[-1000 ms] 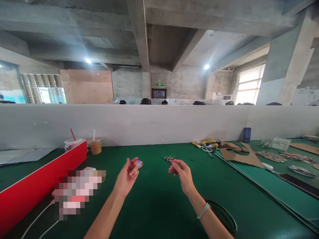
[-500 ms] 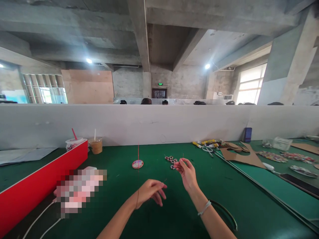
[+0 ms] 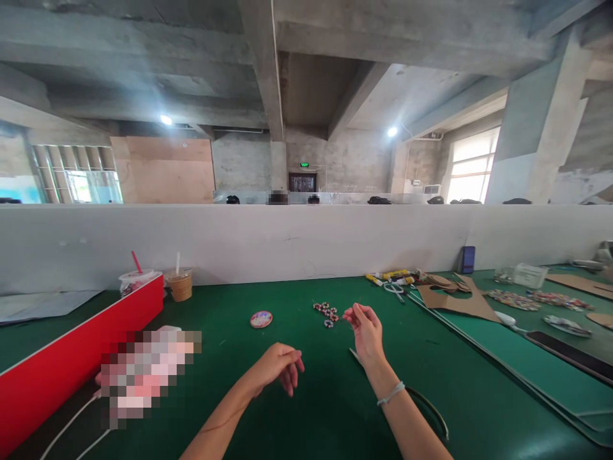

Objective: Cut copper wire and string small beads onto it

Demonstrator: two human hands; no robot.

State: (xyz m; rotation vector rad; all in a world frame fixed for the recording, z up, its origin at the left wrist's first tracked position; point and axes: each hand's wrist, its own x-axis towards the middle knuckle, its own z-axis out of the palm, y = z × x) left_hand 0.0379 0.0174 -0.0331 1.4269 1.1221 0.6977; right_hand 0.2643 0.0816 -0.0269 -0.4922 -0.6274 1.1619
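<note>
My left hand [image 3: 280, 369] hovers over the green tabletop with its fingers loosely bent and apart, holding nothing I can see. A thin reddish-brown thread [image 3: 225, 418] lies across my left forearm. To the right, my right hand [image 3: 366, 329] is raised, thumb and forefinger pinched on what looks like a fine thread; a thin end sticks up above the fingertips. Just left of it lies a small clump of strung beads [image 3: 326, 311]. A round, patterned disc with a pink rim [image 3: 261, 319] lies beyond my left hand. Partly hidden under my right hand is a slim pointed tool [image 3: 355, 355].
Left: a red divider [image 3: 119, 300], a blurred pink item [image 3: 148, 377] with white cables and a drink cup [image 3: 180, 286]. Right: yellow markers [image 3: 395, 275], cut cardboard [image 3: 457, 300], a dark phone [image 3: 569, 354] and patterned discs [image 3: 514, 299]. A white partition [image 3: 268, 246] stands behind.
The upright red line over the disc has gone from view. The thread has slid from my left wrist up the forearm. My left hand moved slightly left; my right hand still pinches.
</note>
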